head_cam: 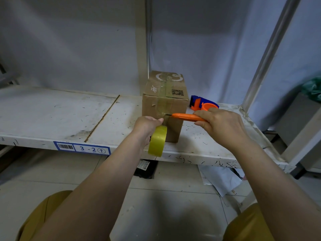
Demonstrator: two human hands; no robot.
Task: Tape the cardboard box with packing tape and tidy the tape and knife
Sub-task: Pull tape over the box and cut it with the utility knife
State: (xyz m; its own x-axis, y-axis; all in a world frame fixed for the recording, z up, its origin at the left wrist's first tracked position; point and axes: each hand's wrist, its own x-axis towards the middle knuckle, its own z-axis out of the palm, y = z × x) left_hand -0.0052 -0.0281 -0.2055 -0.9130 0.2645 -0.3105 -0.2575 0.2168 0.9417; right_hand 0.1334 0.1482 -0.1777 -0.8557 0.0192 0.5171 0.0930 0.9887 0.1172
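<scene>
A brown cardboard box point(175, 101) stands on the white shelf point(52, 112), with a strip of clear tape running over its top and down its near face. My left hand point(146, 126) grips a yellowish roll of packing tape point(157, 140) that hangs in front of the box's lower near face. My right hand point(220, 126) holds an orange utility knife point(186, 117) level, its short blade pointing left and touching the taped strip on the box's front.
A blue and orange tape dispenser point(203, 103) lies on the shelf right of the box. A blue label point(81, 148) marks the shelf's front edge. Papers point(220, 178) and a dark packet point(145, 168) lie on the tiled floor under the shelf.
</scene>
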